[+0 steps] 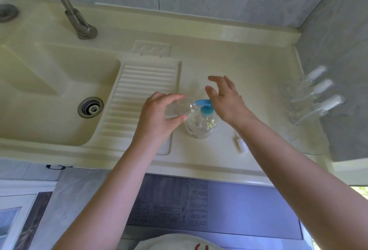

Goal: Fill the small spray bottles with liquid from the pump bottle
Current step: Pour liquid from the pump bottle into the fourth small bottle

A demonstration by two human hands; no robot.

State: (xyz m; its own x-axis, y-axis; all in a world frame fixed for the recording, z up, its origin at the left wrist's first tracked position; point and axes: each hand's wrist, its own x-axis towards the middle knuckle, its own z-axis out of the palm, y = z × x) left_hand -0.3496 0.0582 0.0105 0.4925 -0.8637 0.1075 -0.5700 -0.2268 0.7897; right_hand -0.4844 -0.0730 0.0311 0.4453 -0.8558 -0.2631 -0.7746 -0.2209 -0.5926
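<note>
Sink (49, 98): set into the desk (229, 66) at far left, apart from the work.
Left hand (157, 114): fingers curled round a small spray bottle (179, 108), uncapped and tipped sideways, its mouth at the spout.
Pump bottle (200, 126): upright on the desk, blue pump head (205, 106) aimed into the small bottle.
Right hand (225, 98): fingers spread and holding nothing, palm at the pump head.
Loose spray cap (240, 144): lies on the desk just right of the pump bottle.
Three capped spray bottles (310, 94): stand at the right wall; their fill is too blurred to tell.
Progress: judged mid-fill, with capping left.
</note>
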